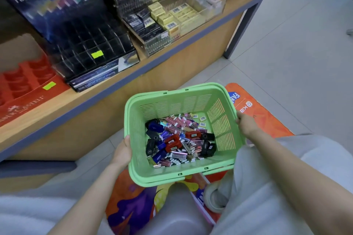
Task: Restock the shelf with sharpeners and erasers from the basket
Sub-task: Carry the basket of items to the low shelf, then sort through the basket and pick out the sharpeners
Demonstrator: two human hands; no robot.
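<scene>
Left hand (123,150) and right hand (245,124) grip the basket (172,94) rim. Tilt it and loose erasers (178,155) could spill out.

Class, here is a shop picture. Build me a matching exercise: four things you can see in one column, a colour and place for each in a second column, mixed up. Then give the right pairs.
Things
1. basket
2. Faber-Castell tray
3. Hi-Polymer display
4. mat

Colour and place
A. red, at the left of the shelf
B. orange, on the floor
C. green, its rim gripped by the left hand and right hand
D. dark, on the shelf just right of the red one

Pairs: 1-C, 2-A, 3-D, 4-B
</scene>
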